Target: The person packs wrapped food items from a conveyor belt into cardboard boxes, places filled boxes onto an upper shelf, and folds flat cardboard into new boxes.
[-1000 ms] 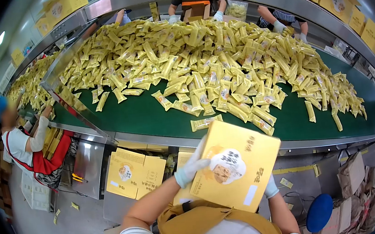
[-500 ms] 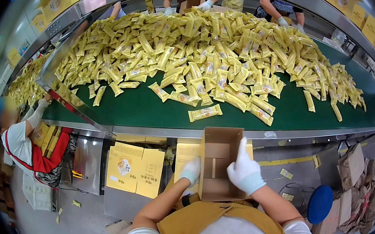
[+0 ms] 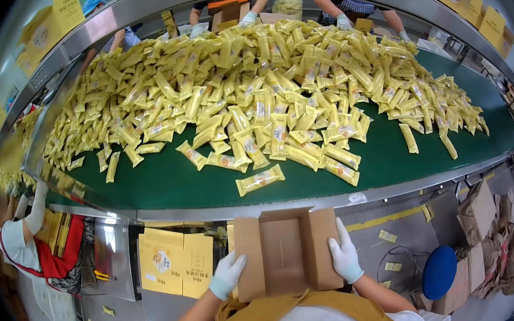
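An open box (image 3: pixel 286 246) stands between my hands with its brown inside facing up and its flaps spread; nothing lies in it. My left hand (image 3: pixel 229 274), in a white glove, holds its left side. On the right side, my gloved right hand (image 3: pixel 345 255) grips the box, fingers pointing up along the flap. Beyond the box, one yellow packet (image 3: pixel 260 180) lies apart on the green belt (image 3: pixel 210 191), near a large heap of yellow packets (image 3: pixel 260 77).
Flat yellow cartons (image 3: pixel 176 261) lie left of the box. A co-worker (image 3: pixel 31 237) stands at the far left; other gloved hands work behind the heap. A blue stool (image 3: pixel 439 272) and brown sacks (image 3: pixel 497 241) are at the right.
The box has turned from its printed side to its open inside, its flaps now folded outward. My left hand has moved left and down; both hands are at the box's sides.
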The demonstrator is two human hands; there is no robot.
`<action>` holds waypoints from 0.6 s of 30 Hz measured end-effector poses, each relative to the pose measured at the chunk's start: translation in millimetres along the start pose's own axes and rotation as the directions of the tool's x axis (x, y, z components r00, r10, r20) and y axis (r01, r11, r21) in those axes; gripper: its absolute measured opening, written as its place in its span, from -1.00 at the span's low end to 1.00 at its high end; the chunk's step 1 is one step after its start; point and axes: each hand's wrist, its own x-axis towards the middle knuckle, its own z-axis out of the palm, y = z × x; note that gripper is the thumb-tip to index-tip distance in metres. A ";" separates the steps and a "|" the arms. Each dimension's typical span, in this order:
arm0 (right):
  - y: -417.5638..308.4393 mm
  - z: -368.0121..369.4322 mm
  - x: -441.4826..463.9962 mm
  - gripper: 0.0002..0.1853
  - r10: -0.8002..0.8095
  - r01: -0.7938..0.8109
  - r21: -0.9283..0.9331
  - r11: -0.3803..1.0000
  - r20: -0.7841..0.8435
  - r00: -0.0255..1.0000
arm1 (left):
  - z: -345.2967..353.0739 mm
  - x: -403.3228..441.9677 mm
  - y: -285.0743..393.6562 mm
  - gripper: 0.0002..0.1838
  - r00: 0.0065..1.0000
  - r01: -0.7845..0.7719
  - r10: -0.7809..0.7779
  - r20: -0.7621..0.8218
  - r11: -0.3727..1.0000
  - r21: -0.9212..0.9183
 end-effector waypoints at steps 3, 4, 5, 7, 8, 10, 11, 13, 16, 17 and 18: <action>15.3 19.5 -1.1 -0.40 0.225 -0.218 -0.063 0.974 0.145 0.963 | 35.7 3.0 -10.9 -0.37 0.957 -0.108 0.095 -0.274 0.994 -0.033; 16.9 27.8 -2.4 -0.42 0.289 -0.255 -0.175 0.951 0.204 0.935 | 42.2 24.3 -72.0 -0.31 0.935 -0.060 0.151 -0.320 0.959 0.278; 40.9 41.8 0.8 -0.51 0.060 0.007 -0.309 0.951 0.208 0.976 | 49.4 32.0 -68.2 -0.32 0.898 -0.179 0.332 -0.290 0.876 0.447; 28.1 30.7 42.1 -0.56 -0.126 0.209 -0.529 0.823 0.188 0.974 | 41.9 54.5 -31.4 -0.37 0.788 -0.269 0.578 -0.211 0.632 0.727; 15.3 22.1 67.9 -0.59 -0.216 0.290 -0.624 0.725 0.194 0.957 | 26.3 72.2 -0.1 -0.41 0.743 -0.238 0.646 -0.174 0.498 0.834; -16.2 1.6 118.6 -0.56 -0.460 0.344 -0.699 0.627 0.024 0.888 | -2.2 112.8 40.1 -0.49 0.597 -0.296 0.796 -0.098 0.332 0.895; -17.4 -7.6 146.8 -0.52 -0.429 0.287 -0.726 0.625 -0.012 0.903 | -11.8 132.4 59.4 -0.46 0.613 -0.263 0.780 -0.125 0.350 0.899; -4.1 -20.3 197.6 -0.42 -0.327 0.161 -0.769 0.618 -0.065 0.943 | -24.7 170.8 90.7 -0.37 0.679 -0.204 0.707 -0.198 0.441 0.874; 2.8 -12.3 257.5 -0.29 0.059 -0.062 -0.749 0.660 -0.030 0.998 | -26.5 232.6 110.0 -0.25 0.817 0.002 0.504 -0.280 0.484 0.875; 3.4 0.0 266.5 -0.24 0.085 -0.061 -0.818 0.572 -0.014 0.996 | -17.0 236.0 126.3 -0.26 0.860 0.076 0.414 -0.299 0.475 0.877; 5.0 10.7 271.4 -0.21 0.036 0.021 -0.814 0.580 0.051 0.998 | -10.5 239.1 125.7 -0.26 0.866 0.075 0.410 -0.285 0.458 0.886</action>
